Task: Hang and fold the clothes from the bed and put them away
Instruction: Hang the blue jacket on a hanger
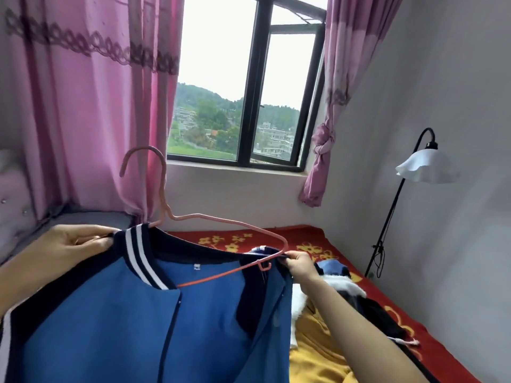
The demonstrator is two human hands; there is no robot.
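A blue jacket point(132, 327) with navy shoulders and a navy collar striped white hangs in front of me, held up over the bed. A pink wire hanger point(193, 217) is partly inside its neck, hook upward; the hanger's left end is hidden under the collar. My left hand point(74, 244) pinches the collar at the left shoulder. At the right shoulder, my right hand point(300, 265) pinches the jacket's edge together with the hanger's right end. More clothes lie on the bed: a yellow garment point(318, 346), a white and black one point(345, 288) and a blue one point(331, 266).
The bed has a red blanket point(312, 236) with yellow flowers and runs along the right wall. A black floor lamp point(427, 167) with a white shade stands at the right. Pink curtains point(91, 120) flank the window point(249, 78) ahead. A padded headboard point(11, 194) is at far left.
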